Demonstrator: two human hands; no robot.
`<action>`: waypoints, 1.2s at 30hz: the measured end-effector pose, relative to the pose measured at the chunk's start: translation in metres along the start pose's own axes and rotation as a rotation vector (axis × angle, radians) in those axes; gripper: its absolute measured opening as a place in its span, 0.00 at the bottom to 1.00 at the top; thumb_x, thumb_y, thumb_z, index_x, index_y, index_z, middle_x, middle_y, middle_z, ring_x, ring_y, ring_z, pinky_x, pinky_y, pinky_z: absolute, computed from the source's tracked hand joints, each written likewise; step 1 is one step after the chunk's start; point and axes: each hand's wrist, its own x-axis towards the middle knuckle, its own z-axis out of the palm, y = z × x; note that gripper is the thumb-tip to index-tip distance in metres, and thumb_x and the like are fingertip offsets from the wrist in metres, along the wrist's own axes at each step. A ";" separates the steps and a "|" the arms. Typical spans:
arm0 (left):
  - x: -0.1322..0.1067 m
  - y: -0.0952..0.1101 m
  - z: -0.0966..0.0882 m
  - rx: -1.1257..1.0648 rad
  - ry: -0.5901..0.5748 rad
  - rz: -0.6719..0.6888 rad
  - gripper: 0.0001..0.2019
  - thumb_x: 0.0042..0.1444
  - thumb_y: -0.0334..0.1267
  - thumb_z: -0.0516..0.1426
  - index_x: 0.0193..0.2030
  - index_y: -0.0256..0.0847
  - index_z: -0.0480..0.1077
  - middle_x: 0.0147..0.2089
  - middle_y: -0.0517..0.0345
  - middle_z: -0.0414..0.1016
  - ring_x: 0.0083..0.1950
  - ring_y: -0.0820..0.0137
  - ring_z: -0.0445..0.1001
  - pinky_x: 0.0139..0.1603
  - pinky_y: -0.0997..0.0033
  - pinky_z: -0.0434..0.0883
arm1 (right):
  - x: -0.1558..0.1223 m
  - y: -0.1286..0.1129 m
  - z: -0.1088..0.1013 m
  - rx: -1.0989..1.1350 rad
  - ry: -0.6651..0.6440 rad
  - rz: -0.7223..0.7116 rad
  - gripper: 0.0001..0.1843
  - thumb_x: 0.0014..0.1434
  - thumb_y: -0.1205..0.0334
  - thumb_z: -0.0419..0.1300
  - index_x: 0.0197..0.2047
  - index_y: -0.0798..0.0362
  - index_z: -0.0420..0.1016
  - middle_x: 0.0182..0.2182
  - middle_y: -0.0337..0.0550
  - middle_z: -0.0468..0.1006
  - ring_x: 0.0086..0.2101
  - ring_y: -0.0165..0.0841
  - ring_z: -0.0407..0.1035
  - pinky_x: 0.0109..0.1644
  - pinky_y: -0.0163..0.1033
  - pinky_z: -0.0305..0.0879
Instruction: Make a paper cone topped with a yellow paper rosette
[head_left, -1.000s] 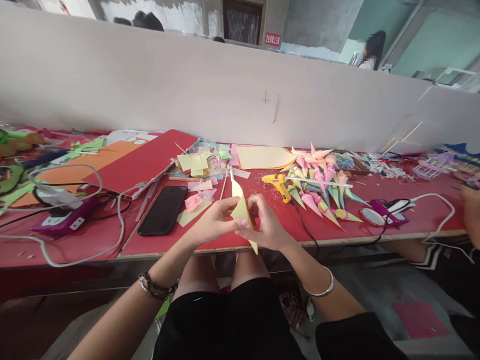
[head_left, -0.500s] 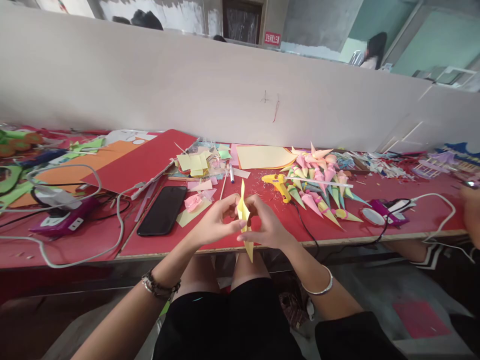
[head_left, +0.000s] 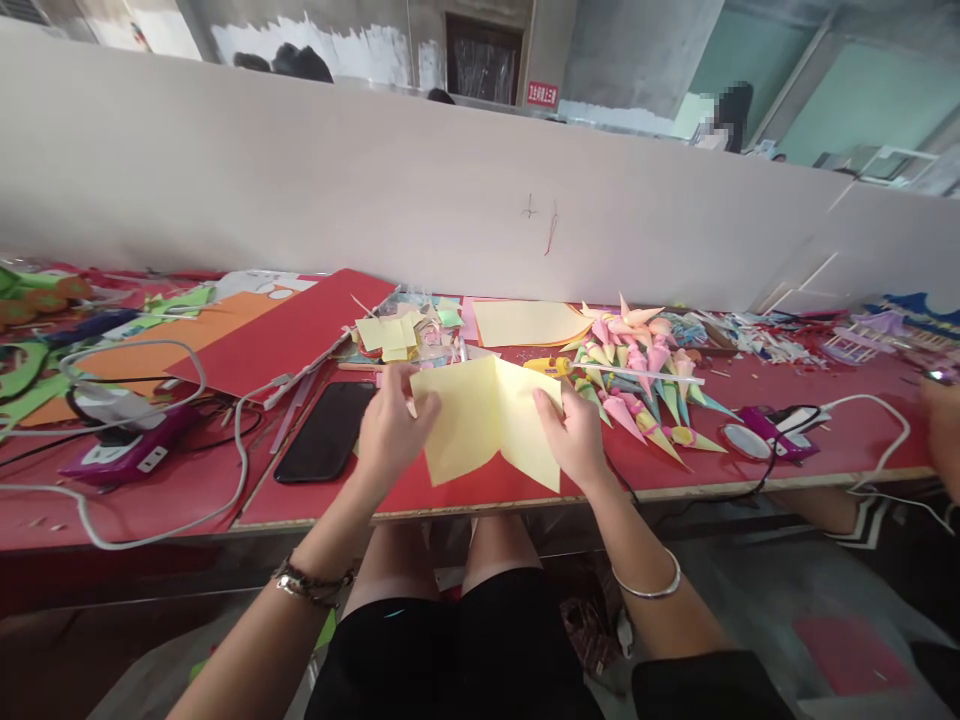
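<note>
A sheet of pale yellow paper, creased down its middle, is spread between my hands above the red table's front edge. My left hand grips its left side, thumb on the near face. On the opposite side my right hand pinches the paper the same way. Just behind the sheet's right corner lies a yellow glue gun, partly hidden by it. A pile of pastel paper cones sits to the right of the glue gun. Left of my left hand is a black phone.
Purple power strips with white cables lie at left and right. Red and orange card sheets and yellow paper pieces cover the left and middle back. A white partition stands behind. Another person's hand shows at the right edge.
The yellow paper was folded narrow and held edge-on between close hands. It is now opened out flat-faced, and my hands have moved apart to its two sides.
</note>
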 end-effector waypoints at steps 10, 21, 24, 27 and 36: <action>0.007 0.036 0.003 0.168 -0.047 0.241 0.13 0.59 0.37 0.41 0.40 0.39 0.63 0.33 0.54 0.71 0.36 0.67 0.68 0.35 0.70 0.61 | -0.003 -0.015 -0.007 0.141 -0.087 -0.072 0.17 0.57 0.54 0.48 0.20 0.52 0.59 0.13 0.33 0.55 0.17 0.25 0.53 0.22 0.32 0.50; 0.011 0.037 0.000 -0.226 -0.033 0.131 0.18 0.54 0.40 0.46 0.17 0.40 0.45 0.18 0.65 0.44 0.20 0.77 0.47 0.21 0.75 0.49 | -0.010 -0.005 0.002 0.303 0.064 0.158 0.16 0.57 0.52 0.47 0.21 0.51 0.56 0.15 0.35 0.55 0.21 0.29 0.56 0.22 0.33 0.53; 0.012 0.036 -0.001 -0.241 -0.027 0.117 0.18 0.54 0.40 0.47 0.16 0.40 0.47 0.18 0.65 0.45 0.21 0.77 0.48 0.21 0.75 0.50 | -0.011 -0.004 0.003 0.284 0.064 0.168 0.16 0.57 0.53 0.47 0.21 0.50 0.53 0.15 0.34 0.53 0.20 0.29 0.55 0.22 0.33 0.52; 0.011 0.034 0.000 -0.234 -0.032 0.105 0.18 0.54 0.40 0.47 0.16 0.40 0.48 0.18 0.65 0.47 0.21 0.77 0.49 0.22 0.75 0.51 | -0.012 -0.004 0.004 0.257 0.058 0.179 0.19 0.57 0.54 0.48 0.19 0.50 0.46 0.14 0.32 0.47 0.17 0.27 0.48 0.20 0.33 0.46; 0.010 0.026 -0.001 -0.109 -0.045 0.199 0.18 0.54 0.40 0.47 0.16 0.40 0.47 0.17 0.65 0.48 0.21 0.77 0.51 0.23 0.75 0.52 | -0.014 0.000 0.005 0.183 0.048 0.180 0.21 0.57 0.53 0.47 0.18 0.50 0.44 0.13 0.31 0.45 0.16 0.26 0.45 0.19 0.34 0.43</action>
